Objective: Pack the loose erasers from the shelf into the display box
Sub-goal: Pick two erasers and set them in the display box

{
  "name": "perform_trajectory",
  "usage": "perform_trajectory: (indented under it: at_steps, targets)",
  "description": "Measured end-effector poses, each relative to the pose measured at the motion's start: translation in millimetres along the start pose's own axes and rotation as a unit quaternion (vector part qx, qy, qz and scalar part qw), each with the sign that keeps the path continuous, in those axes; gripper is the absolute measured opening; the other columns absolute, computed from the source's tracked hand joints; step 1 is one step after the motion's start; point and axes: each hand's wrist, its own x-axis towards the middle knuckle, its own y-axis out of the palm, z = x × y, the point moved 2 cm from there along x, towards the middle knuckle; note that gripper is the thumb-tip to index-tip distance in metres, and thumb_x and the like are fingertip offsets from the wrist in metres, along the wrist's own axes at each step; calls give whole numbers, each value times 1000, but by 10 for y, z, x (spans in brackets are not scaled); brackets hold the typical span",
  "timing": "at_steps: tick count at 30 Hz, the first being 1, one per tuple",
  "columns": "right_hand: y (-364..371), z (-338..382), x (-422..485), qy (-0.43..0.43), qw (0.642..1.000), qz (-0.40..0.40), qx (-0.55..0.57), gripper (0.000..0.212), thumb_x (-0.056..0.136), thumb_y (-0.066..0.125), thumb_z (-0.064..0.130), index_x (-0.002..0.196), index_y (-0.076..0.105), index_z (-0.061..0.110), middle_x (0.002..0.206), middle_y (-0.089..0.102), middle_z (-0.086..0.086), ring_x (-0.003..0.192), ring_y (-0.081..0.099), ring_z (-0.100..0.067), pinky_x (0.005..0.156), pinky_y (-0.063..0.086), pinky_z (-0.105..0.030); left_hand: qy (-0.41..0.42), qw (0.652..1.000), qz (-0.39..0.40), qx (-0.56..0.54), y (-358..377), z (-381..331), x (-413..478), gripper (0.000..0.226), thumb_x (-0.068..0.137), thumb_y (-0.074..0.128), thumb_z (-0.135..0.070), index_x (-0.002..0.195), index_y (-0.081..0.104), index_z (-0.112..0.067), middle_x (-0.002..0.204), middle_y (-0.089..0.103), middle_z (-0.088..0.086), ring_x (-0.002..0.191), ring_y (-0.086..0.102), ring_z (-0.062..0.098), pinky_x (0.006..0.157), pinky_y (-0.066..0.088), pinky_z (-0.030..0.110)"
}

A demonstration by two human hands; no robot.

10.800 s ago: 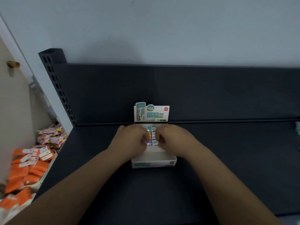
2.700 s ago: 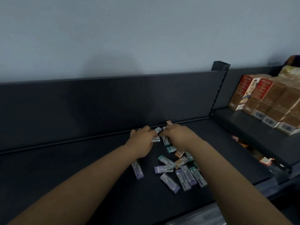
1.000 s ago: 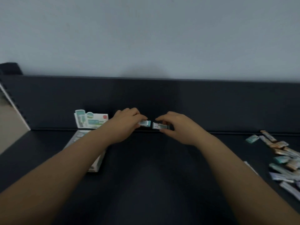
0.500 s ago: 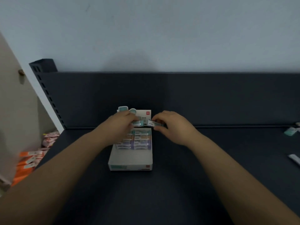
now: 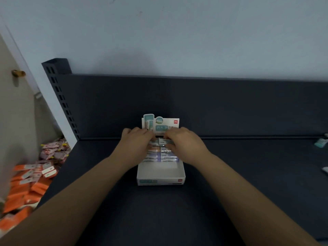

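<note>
display box (image 5: 160, 180) stands on the shelf (image 5: 159, 215), header card (image 5: 160, 124) upright at its far end. packed erasers (image 5: 159, 155) fill the far part of the box in two columns, each lying crosswise, long axis left to right. the near part of the box floor is bare.

my right hand (image 5: 185, 145) is over the far right of the box, fingers curled, pinching one eraser (image 5: 164, 140) by its right end. its long axis runs left to right, matching the rows, and it sits just above the far row, beside the header card.

my left hand (image 5: 136, 144) is over the far left of the box, fingers curled down at the same row. whether they pinch an eraser of their own i cannot tell, as the knuckles hide it.

judgement: the held eraser lies toward the box's centre line from my right fingers, already aligned, so the placing is a straight lowering by the right hand. loose erasers (image 5: 320, 143) lie well to the right of the box, nearer my right hand.
</note>
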Motion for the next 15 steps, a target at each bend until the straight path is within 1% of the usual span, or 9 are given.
perform_trajectory:
  at_steps: [5, 8, 11, 13, 15]
  targets:
    - [36, 27, -21, 14, 1000, -4, -13, 28, 92, 55, 19, 119, 55, 13, 118, 54, -5, 103, 49, -25, 82, 50, -42, -9, 999, -33, -8, 14, 23, -34, 22, 85, 59, -17, 104, 60, -27, 106, 56, -5, 97, 53, 16, 84, 24, 33]
    - [56, 33, -26, 34, 999, -12, -8, 28, 93, 53, 18, 121, 56, 11, 121, 50, -6, 103, 48, -25, 83, 51, -42, -23, 999, -35, -2, 15, 22, -49, 22, 84, 58, -16, 104, 60, -27, 106, 56, -5, 97, 54, 17, 85, 26, 35]
    - [70, 24, -24, 49, 999, -10, 9, 27, 94, 53, 18, 120, 56, 11, 120, 51, -7, 101, 50, -27, 83, 50, -42, 1, 1000, -24, 20, -11, -5, -49, 27, 88, 54, -24, 115, 56, -32, 113, 56, -8, 101, 52, 16, 85, 25, 35]
    - [80, 18, -23, 50, 999, -6, 17, 27, 94, 53, 18, 119, 56, 11, 120, 51, -8, 100, 52, -28, 83, 49, -42, 40, 999, -7, 34, -30, -16, -57, 34, 91, 52, -31, 124, 53, -38, 119, 56, -12, 106, 49, 16, 82, 21, 35]
    - [87, 17, -24, 51, 998, -3, 22, 26, 94, 53, 18, 119, 56, 10, 120, 51, -8, 99, 54, -29, 81, 50, -42, 62, 996, -2, 70, -48, -16, -73, 37, 92, 49, -34, 129, 52, -41, 121, 56, -13, 107, 48, 16, 81, 18, 35]
